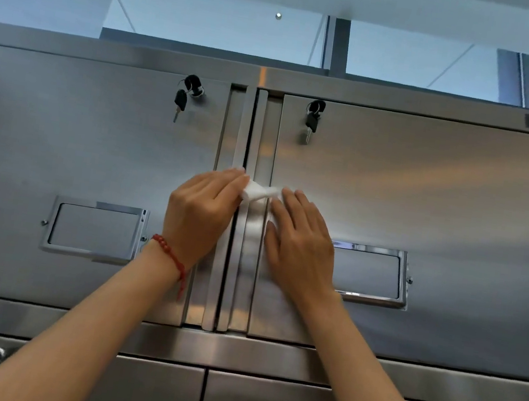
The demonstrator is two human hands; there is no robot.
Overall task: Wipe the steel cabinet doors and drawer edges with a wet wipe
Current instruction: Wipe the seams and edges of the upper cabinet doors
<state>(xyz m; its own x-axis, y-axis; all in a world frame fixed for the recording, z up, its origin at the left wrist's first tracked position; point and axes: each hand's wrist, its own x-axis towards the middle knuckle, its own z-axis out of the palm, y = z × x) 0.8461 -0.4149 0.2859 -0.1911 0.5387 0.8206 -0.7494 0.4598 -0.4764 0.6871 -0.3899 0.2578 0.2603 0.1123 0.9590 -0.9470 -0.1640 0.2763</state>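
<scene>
The wet wipe point(259, 192) is stretched between both hands at the seam of two steel doors point(90, 175), left hand point(202, 212) pinching its 9 o'clock end, right hand point(298, 242) pinning the 3 o'clock end with flat fingers.

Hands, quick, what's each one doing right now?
Left hand: pinching the wet wipe.
Right hand: fingers straight, fingertips on the wipe's other end.

Cool, even daylight; soft glare streaks the steel doors point(427, 196); wide-angle edges bow.
</scene>
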